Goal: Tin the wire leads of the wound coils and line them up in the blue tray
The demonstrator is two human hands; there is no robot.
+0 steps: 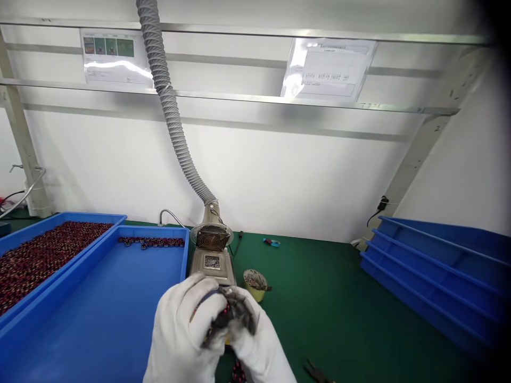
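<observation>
My left hand (pixel 183 332) and my right hand (pixel 261 340) are both in white gloves, held close together at the bottom centre. The right glove's fingertips are blackened and blurred by motion. Fingers of both hands are closed around a dark piece with pinkish-red spots (pixel 223 317); its exact kind is partly hidden. Below my hands, more dark, red-spotted pieces (pixel 238 372) show between the wrists. Just beyond the fingers stands a metal solder pot (pixel 213 270) with a grey molten-looking square on top. A small yellowish cup (pixel 255 295) with dirty contents is right of it.
A blue tray (pixel 99 298) at left holds a row of small dark red parts; another blue tray (pixel 120 218) behind it is full of them. A grey duct hose (pixel 171 111) drops to a hood. Pliers (pixel 317 372), blue-handled cutters (pixel 271 242) and stacked blue trays (pixel 435 276) lie right.
</observation>
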